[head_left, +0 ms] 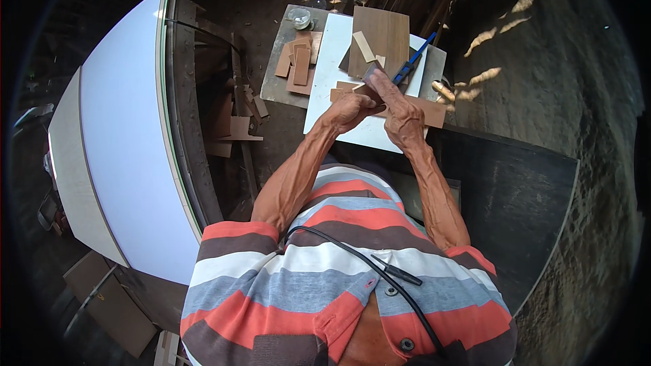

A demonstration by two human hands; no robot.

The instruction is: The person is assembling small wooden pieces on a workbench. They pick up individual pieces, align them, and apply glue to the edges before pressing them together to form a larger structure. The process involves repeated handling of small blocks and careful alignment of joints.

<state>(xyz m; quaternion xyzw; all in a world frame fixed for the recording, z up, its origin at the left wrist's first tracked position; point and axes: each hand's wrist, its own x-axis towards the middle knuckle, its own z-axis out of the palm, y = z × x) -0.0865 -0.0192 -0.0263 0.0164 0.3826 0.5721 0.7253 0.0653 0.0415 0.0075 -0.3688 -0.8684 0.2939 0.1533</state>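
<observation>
Both of my hands meet over a white board (327,68) on a low work surface. A small, thin dark brown piece of wood-like sheet (370,72) is between them, tilted up from the board. My left hand (349,112) grips its near end, thumb on top. My right hand (403,116) has a finger laid straight along the piece, while its other fingers curl in and are partly hidden. Just beyond lies a brown wood-grain panel (386,27) with a pale strip (363,46) across it. A blue cutter knife (415,59) rests at the panel's right edge.
Small brown offcuts (302,66) and a clear glass jar (299,19) sit on a grey board (278,88) at left. Large white sheets (135,129) stand further left. A dark panel (502,203) lies at my right. Scraps (237,129) lie left of the work surface.
</observation>
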